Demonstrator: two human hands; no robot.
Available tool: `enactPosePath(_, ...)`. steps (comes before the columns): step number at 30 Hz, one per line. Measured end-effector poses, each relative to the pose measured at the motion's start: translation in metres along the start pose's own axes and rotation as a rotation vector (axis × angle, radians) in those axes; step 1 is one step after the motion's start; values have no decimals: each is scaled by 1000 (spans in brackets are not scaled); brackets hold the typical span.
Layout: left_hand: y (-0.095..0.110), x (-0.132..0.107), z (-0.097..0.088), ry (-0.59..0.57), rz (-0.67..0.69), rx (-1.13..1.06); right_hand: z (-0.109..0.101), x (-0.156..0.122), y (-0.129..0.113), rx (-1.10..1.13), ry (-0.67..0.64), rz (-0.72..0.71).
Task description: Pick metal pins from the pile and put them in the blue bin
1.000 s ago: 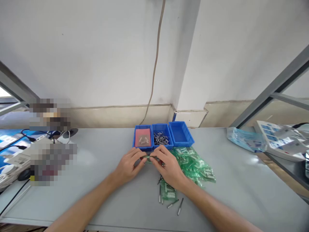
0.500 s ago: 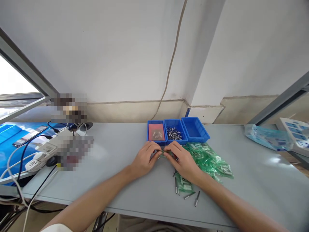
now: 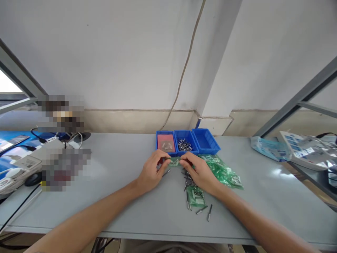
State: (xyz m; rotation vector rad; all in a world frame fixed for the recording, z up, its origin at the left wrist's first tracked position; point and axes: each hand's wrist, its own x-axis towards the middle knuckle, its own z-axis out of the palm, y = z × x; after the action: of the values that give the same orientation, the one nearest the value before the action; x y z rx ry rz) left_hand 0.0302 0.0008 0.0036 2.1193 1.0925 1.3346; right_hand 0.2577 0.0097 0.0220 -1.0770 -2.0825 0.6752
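Between my two hands is a small green plastic bag (image 3: 174, 162), stretched just in front of the blue bins. My left hand (image 3: 154, 171) pinches its left edge, and my right hand (image 3: 199, 172) pinches the right edge. Small pale shapes show through the plastic, too small to name. Loose metal pins (image 3: 188, 181) lie partly under my right hand. Nearer the table's front, another small green bag (image 3: 196, 196) with metal pieces in it lies flat, with several pins around it. One pin (image 3: 167, 172) rests beside my left fingertips.
Three blue bins stand in a row: one with a red sheet and a clear bag (image 3: 166, 143), one with many metal pins (image 3: 184, 144), and a third blue bin (image 3: 205, 141). Green bags (image 3: 223, 172) are heaped at right. A power strip (image 3: 25, 165) and cables lie far left.
My hands have moved apart, and the green bag between them now shows spread flat. The whole view has shifted slightly to the right.
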Motion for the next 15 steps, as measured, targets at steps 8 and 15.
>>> enactPosePath(8,11,5,4,-29,-96,-54,-14,5,-12,160,-113,117)
enactPosePath(15,8,18,5,-88,-85,-52,-5,11,1,234,-51,115)
